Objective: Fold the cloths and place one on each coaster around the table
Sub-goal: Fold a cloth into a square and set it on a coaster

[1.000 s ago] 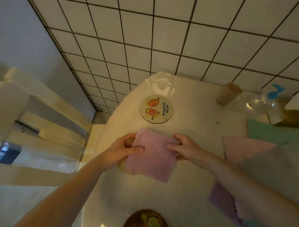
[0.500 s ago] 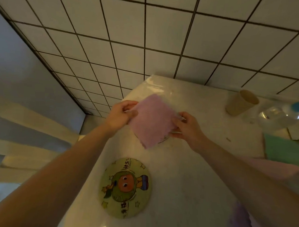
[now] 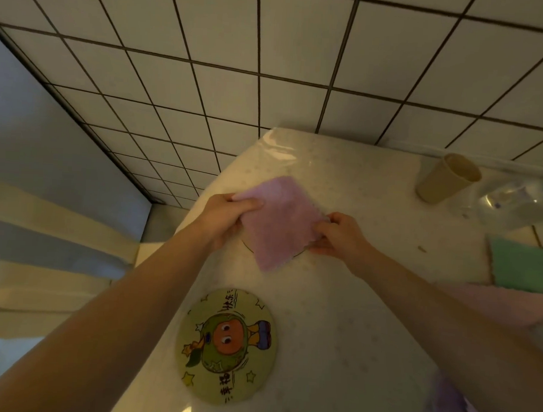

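Left hand [image 3: 224, 217] and right hand [image 3: 337, 232] each pinch opposite edges of folded pink cloth [image 3: 280, 221] over mostly hidden coaster [image 3: 298, 253] on surface [image 3: 353, 303].

The scene is dim and warm-toned, with a yellowish cast over the table [image 3: 347, 302], and the one strong highlight is a patch of glare on the glossy covering at the table's far corner, near the tiled wall [image 3: 270, 65]. Wide-angle distortion bends the wall's grout lines, more so away from the table toward the edges of the view. The picture is soft overall, and the clear bottle [image 3: 513, 204] at the table's far right side is smeared and out of focus.
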A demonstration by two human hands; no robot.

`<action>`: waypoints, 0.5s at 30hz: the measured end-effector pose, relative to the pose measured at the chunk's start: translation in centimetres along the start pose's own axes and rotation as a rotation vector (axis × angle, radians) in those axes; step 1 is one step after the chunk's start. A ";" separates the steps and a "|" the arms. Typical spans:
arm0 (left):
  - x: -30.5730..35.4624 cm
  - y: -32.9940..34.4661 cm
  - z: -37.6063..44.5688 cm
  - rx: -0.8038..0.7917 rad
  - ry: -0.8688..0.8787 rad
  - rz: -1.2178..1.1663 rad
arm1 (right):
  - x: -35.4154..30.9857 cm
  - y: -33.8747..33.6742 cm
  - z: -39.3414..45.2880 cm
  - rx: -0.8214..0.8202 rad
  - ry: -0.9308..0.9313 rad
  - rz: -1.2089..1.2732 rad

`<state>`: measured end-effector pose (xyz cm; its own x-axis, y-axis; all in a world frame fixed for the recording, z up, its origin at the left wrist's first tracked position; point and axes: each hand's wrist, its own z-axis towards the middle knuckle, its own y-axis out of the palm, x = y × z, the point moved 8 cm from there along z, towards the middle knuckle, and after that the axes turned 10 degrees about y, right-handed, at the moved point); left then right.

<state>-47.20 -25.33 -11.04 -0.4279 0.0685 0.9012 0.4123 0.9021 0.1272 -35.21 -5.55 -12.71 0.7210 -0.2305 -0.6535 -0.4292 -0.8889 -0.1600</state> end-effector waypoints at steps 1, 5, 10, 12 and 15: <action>0.2 0.7 -0.3 -0.026 -0.019 -0.034 | 0.2 0.0 -0.2 -0.013 0.018 0.029; 1.8 3.5 -1.7 -0.188 -0.090 -0.183 | -0.4 -0.1 -1.4 -0.068 0.051 0.136; 3.7 5.7 -2.7 -0.317 -0.108 -0.374 | -2.0 0.7 -2.9 -0.272 0.075 0.321; 3.9 5.8 -2.7 -0.333 -0.101 -0.422 | -2.8 1.5 -3.9 -0.436 0.083 0.360; 3.5 4.8 -2.1 -0.322 -0.091 -0.443 | -2.6 1.7 -3.3 -0.449 0.109 0.351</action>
<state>-45.02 -21.65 -6.37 -0.6784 -0.2386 0.6949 0.3957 0.6782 0.6192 -36.04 -7.74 -8.85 0.6387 -0.5604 -0.5273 -0.3972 -0.8270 0.3978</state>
